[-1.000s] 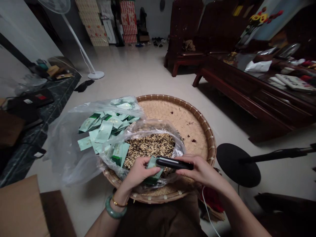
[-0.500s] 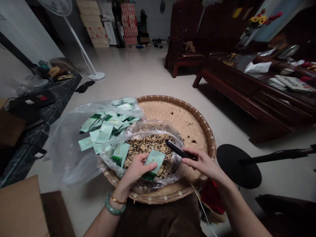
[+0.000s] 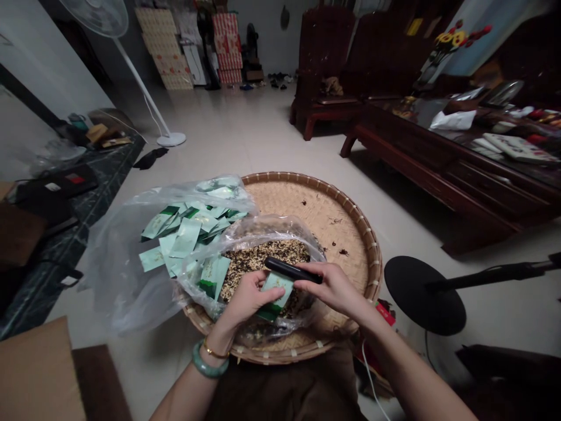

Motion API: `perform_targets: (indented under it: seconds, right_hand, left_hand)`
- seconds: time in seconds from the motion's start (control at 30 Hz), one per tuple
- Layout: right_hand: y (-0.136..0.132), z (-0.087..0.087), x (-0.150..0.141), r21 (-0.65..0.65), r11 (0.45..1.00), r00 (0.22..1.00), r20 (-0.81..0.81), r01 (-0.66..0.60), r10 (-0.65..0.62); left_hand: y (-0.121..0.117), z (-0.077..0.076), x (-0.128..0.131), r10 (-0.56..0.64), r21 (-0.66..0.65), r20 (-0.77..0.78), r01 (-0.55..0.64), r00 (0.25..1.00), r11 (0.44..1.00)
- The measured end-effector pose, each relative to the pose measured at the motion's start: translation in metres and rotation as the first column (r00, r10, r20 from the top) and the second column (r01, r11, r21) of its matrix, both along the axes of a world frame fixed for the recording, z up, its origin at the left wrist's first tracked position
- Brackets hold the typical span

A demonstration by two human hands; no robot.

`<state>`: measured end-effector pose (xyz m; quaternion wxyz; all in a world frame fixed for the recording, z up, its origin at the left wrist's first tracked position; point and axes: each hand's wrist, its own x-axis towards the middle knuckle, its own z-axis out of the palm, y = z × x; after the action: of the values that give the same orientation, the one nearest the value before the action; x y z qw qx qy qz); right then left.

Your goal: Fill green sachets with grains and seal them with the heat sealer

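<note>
My left hand [image 3: 250,297] pinches a light green sachet [image 3: 277,291] with a dark green band, over the dry mix. In my right hand [image 3: 335,285] is a slim black handheld bag sealer [image 3: 287,269], lying across the sachet's upper edge. Beneath both hands, an open clear plastic bag [image 3: 284,225] holds a pale and dark flaky dry mix [image 3: 248,257]. It rests on a round woven bamboo tray [image 3: 280,196]. Several more green sachets [image 3: 188,234] lie heaped on a plastic bag to the left, and a few are at the mix's left edge [image 3: 214,275].
A black round stand base [image 3: 424,295] is on the floor right of the tray. A cardboard box [image 3: 37,371] sits at lower left. Beyond are a white fan [image 3: 170,139], a dark wooden table [image 3: 438,158] and stacked boxes [image 3: 164,49]. Dark bits dot the tray.
My right hand has moved left with the bag sealer, bringing it from beside the sachet onto its upper edge. My left hand still holds the sachet in nearly the same place.
</note>
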<state>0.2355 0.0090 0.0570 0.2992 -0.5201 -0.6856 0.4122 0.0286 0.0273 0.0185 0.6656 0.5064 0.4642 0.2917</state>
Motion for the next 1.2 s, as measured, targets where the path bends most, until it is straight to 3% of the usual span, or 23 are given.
perform_targets:
  seconds: [0.23,0.43,0.7,0.83,0.97,1.07,1.2]
  right_hand:
    - [0.001,-0.01,0.014,-0.043,0.992,0.991,-0.048,0.12,-0.122]
    - [-0.002,-0.007,0.006,0.029,0.999,0.999,0.015,0.032,-0.032]
    - [-0.003,-0.009,0.006,0.027,0.999,0.999,0.015,0.041,-0.042]
    - [-0.001,-0.005,0.007,-0.041,0.999,0.998,-0.047,0.036,-0.038]
    - [-0.001,-0.008,0.021,-0.137,0.982,0.983,-0.108,0.13,-0.146]
    - [-0.005,-0.025,0.038,-0.065,0.976,0.978,0.016,0.21,-0.209]
    - [-0.014,-0.053,0.054,0.1,0.977,0.935,0.288,0.186,-0.208]
  left_hand:
    - [0.002,0.0,-0.001,-0.042,0.013,0.032,0.041,0.999,0.999]
    - [0.001,0.001,0.002,0.01,-0.003,0.022,-0.01,1.0,1.0]
    - [0.001,0.002,0.003,0.0,0.014,-0.014,0.0,1.0,1.0]
    - [0.002,0.001,0.003,-0.013,0.016,-0.013,0.013,1.0,1.0]
    - [0.002,-0.001,-0.001,-0.03,0.047,-0.044,0.032,0.999,0.998]
    - [0.002,-0.003,-0.004,0.036,0.032,-0.021,-0.036,0.999,0.999]
    - [-0.001,-0.004,-0.004,0.138,0.038,0.033,-0.139,0.99,0.99]
